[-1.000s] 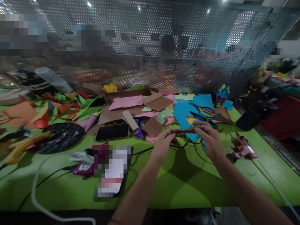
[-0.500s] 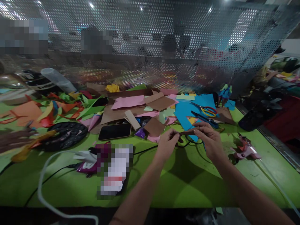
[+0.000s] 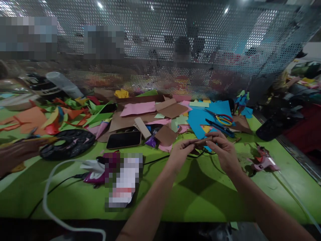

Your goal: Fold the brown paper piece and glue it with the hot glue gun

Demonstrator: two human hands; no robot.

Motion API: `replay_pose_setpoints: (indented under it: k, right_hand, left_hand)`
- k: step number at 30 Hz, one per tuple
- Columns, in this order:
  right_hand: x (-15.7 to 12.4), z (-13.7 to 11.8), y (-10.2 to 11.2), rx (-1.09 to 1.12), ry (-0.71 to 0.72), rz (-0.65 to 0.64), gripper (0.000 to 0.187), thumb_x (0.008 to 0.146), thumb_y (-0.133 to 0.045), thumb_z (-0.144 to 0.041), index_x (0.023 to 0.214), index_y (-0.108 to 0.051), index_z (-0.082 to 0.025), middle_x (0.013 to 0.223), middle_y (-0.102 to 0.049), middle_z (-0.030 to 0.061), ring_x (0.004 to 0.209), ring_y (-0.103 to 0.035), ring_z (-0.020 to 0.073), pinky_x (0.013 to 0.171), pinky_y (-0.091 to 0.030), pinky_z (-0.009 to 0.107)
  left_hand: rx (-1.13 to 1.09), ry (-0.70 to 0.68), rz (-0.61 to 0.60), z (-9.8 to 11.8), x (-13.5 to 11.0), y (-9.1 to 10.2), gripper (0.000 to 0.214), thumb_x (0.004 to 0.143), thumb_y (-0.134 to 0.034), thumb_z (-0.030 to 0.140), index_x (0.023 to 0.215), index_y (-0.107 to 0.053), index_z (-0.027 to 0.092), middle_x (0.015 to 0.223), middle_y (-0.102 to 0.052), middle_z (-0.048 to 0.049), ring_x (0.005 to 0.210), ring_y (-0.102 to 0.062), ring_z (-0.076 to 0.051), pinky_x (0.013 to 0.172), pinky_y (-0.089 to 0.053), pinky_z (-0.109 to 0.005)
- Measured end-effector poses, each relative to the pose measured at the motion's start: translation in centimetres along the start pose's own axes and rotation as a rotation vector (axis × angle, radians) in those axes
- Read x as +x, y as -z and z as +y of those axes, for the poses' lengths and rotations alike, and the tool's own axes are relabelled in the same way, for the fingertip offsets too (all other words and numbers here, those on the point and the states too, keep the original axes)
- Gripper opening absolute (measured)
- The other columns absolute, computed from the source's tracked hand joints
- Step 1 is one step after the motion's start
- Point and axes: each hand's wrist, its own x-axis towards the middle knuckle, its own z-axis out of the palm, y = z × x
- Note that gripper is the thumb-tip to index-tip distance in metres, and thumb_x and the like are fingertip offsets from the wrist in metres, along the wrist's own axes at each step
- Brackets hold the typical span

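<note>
Above the green table (image 3: 200, 194), both my hands pinch a thin rolled strip of brown paper (image 3: 198, 142), held level between them. My left hand (image 3: 179, 153) grips its left end with closed fingers. My right hand (image 3: 223, 150) has thumb and fingers closed round its right end. A black cable (image 3: 160, 159) runs on the table just under my hands. Blue paper sheets (image 3: 200, 117) lie right behind them.
Scissors with red and yellow handles (image 3: 222, 118) rest on the blue paper. A pink glue gun (image 3: 263, 162) lies to the right. A phone (image 3: 123, 139), brown and pink paper scraps, a black round disc (image 3: 67, 144) and another person's hand (image 3: 15, 152) lie to the left. A perforated metal screen (image 3: 160, 47) backs the table.
My hands stay pinched on the brown strip and have shifted only slightly. Another person's hand has come in from the left edge towards the black disc.
</note>
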Motion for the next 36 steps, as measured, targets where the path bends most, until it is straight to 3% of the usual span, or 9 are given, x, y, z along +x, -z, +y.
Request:
replay_pose_setpoints:
  k: [6, 14, 19, 22, 27, 36]
  right_hand:
    - [-0.1, -0.2, -0.2, 0.002, -0.005, 0.025, 0.012, 0.086, -0.067, -0.03, 0.081, -0.078, -0.028, 0.106, -0.063, 0.0057, 0.108, -0.056, 0.0248, 0.095, -0.043, 0.039]
    - [0.3, 0.4, 0.1, 0.114, -0.033, 0.03, 0.014, 0.087, -0.065, -0.028, 0.082, -0.078, -0.029, 0.097, -0.066, 0.0036, 0.1, -0.059, 0.0236, 0.091, -0.045, 0.039]
    - [0.5, -0.2, 0.3, 0.086, -0.044, -0.022, 0.018, 0.088, -0.062, -0.03, 0.086, -0.08, -0.027, 0.096, -0.067, 0.0055, 0.098, -0.06, 0.0244, 0.091, -0.046, 0.04]
    - [0.4, -0.1, 0.4, 0.09, -0.046, -0.034, 0.018, 0.088, -0.063, -0.031, 0.087, -0.08, -0.028, 0.099, -0.067, 0.0055, 0.1, -0.06, 0.0244, 0.09, -0.048, 0.04]
    - [0.5, 0.4, 0.5, 0.122, -0.048, -0.049, 0.017, 0.089, -0.063, -0.03, 0.088, -0.08, -0.028, 0.099, -0.065, 0.0047, 0.1, -0.06, 0.0232, 0.09, -0.048, 0.037]
    - [0.5, 0.0, 0.4, 0.081, -0.037, -0.008, 0.02, 0.088, -0.062, -0.031, 0.078, -0.078, -0.026, 0.096, -0.064, 0.0058, 0.099, -0.059, 0.0247, 0.089, -0.049, 0.04]
  left_hand:
    - [-0.003, -0.001, 0.079, -0.1, 0.1, 0.0, 0.03, 0.073, -0.064, 0.021, 0.098, -0.077, 0.013, 0.086, -0.076, -0.0087, 0.076, -0.068, -0.018, 0.069, -0.053, -0.028]
    - [-0.058, 0.046, -0.057, 0.5, -0.3, 0.2, 0.038, 0.074, -0.065, 0.024, 0.11, -0.075, 0.014, 0.099, -0.076, -0.0105, 0.09, -0.07, -0.023, 0.079, -0.055, -0.033]
    - [-0.07, 0.061, -0.1, 0.8, -0.4, 0.5, 0.041, 0.079, -0.063, 0.039, 0.109, -0.073, 0.013, 0.089, -0.076, -0.0108, 0.084, -0.07, -0.023, 0.075, -0.055, -0.033]
    - [0.004, 0.083, -0.056, 0.7, -0.4, 0.5, 0.04, 0.082, -0.062, 0.048, 0.095, -0.072, 0.012, 0.076, -0.073, -0.0091, 0.07, -0.067, -0.02, 0.065, -0.053, -0.03]
    - [0.279, 0.007, -0.029, 0.4, -0.3, 0.5, 0.033, 0.09, -0.052, 0.044, 0.073, -0.06, 0.016, 0.069, -0.067, -0.0047, 0.063, -0.06, -0.015, 0.06, -0.046, -0.027]
    - [0.608, -0.106, -0.017, -0.5, -0.1, 0.7, 0.036, 0.098, -0.04, 0.042, 0.071, -0.05, 0.02, 0.064, -0.055, 0.0012, 0.059, -0.05, -0.013, 0.057, -0.035, -0.026]
